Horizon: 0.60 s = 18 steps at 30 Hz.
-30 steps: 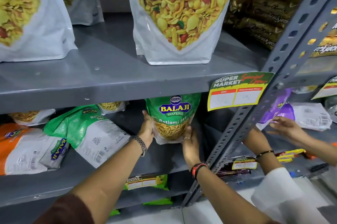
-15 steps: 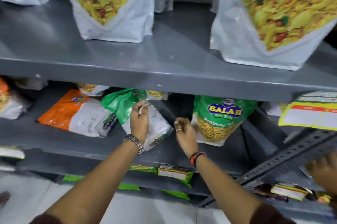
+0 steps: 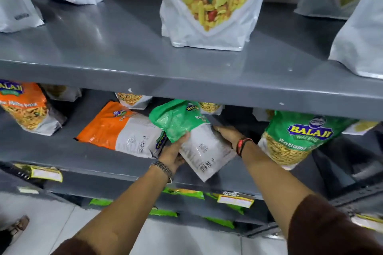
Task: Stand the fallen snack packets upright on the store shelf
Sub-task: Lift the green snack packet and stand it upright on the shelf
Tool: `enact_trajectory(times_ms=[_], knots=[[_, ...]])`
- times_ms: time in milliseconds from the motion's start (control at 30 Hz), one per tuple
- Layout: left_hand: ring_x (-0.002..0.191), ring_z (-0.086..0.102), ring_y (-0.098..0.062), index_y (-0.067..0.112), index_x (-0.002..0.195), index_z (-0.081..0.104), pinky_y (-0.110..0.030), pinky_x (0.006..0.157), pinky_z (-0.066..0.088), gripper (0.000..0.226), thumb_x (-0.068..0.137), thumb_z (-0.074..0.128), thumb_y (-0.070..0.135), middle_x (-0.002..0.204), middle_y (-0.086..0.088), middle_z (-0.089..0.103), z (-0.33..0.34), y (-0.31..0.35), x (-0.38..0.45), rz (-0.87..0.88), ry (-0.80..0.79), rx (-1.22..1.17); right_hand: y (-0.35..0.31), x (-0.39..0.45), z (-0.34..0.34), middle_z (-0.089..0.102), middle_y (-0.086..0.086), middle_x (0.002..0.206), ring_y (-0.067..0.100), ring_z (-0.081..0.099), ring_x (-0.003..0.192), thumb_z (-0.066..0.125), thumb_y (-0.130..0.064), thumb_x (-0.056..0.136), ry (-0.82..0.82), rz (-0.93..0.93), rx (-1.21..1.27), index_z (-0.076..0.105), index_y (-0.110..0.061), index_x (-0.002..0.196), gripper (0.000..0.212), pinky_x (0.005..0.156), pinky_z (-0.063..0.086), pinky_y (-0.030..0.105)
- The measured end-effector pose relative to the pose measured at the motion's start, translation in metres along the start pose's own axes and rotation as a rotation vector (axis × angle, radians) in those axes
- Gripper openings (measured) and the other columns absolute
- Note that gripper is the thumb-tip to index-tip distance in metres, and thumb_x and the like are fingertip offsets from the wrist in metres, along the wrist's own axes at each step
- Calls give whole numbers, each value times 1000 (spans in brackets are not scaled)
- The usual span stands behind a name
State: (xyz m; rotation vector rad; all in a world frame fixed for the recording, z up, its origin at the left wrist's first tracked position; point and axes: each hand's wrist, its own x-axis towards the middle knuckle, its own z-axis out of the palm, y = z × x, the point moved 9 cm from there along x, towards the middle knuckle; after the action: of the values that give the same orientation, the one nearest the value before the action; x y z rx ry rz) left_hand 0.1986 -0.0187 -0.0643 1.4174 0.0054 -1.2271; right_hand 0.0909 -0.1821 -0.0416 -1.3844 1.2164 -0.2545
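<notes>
A green-and-white snack packet (image 3: 186, 130) lies tilted, back side up, on the middle grey shelf (image 3: 62, 151). My left hand (image 3: 173, 153) grips its lower left edge and my right hand (image 3: 228, 135) holds its right side. Just left of it an orange-and-white packet (image 3: 120, 130) lies flat, partly under the green one. To the right a green Balaji packet (image 3: 294, 138) stands upright. At the far left an orange packet (image 3: 24, 107) also stands upright.
The upper shelf (image 3: 186, 86) overhangs the packets and carries large white pouches (image 3: 209, 5). More small packets (image 3: 132, 99) stand at the back of the middle shelf. Price tags (image 3: 235, 200) and green packets sit on lower shelves. A foot (image 3: 17, 226) shows at bottom left.
Both hands left the upright green packet on the right and moved left to the fallen green packet. They now hold it from both sides. The view shifted left.
</notes>
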Motion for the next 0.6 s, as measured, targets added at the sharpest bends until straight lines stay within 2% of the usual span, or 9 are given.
enact_trajectory(times_ms=[100,167,267,367,433,500,567,600], knots=[[98,62,-21,9,110,68,-35,89,50,43,73,75,29,115,-6,68,3,8,-6,48,-94,22,9,-14,-3,64,4,77,12,58,62,65,-23,83,75,-23,141,66,-13,73,13,63,49,25],[109,60,-23,7,118,63,-39,97,46,51,70,78,19,125,-11,64,-2,24,-9,145,-91,21,5,-24,-3,61,3,69,11,54,56,66,-18,82,148,-86,232,66,-14,72,10,57,46,23],[112,62,-24,5,117,62,-39,99,48,54,66,79,5,118,-11,68,-5,58,-9,325,-89,25,-8,-39,-6,55,1,65,9,49,59,64,-11,84,291,-196,364,60,-16,69,16,58,42,19],[94,68,-21,10,96,69,-26,82,56,41,58,84,9,90,1,76,7,88,-6,428,-161,126,-19,-53,-14,49,0,62,4,44,53,59,-7,86,427,-286,446,53,-17,64,25,51,39,13],[87,68,-18,6,100,65,-23,76,56,50,55,86,9,93,-2,74,17,100,-6,482,-201,192,-22,-58,-20,42,0,60,5,39,54,55,-3,88,487,-349,466,47,-18,62,31,53,35,16],[80,66,-13,5,104,58,-16,68,54,56,55,85,3,94,-2,70,23,103,-3,512,-210,256,-18,-60,-20,38,3,63,9,35,61,50,2,90,514,-385,440,46,-12,65,29,60,33,22],[82,63,-15,2,108,54,-21,69,53,56,59,82,-2,97,-7,67,25,101,-1,526,-220,326,-11,-60,-16,44,4,68,10,38,66,45,6,90,507,-385,393,51,1,78,14,66,35,22],[85,62,-18,1,109,52,-25,72,53,55,62,80,-4,101,-11,66,26,98,1,525,-235,349,-6,-60,-16,48,3,70,10,40,66,43,5,91,509,-376,378,51,2,84,11,66,36,21]])
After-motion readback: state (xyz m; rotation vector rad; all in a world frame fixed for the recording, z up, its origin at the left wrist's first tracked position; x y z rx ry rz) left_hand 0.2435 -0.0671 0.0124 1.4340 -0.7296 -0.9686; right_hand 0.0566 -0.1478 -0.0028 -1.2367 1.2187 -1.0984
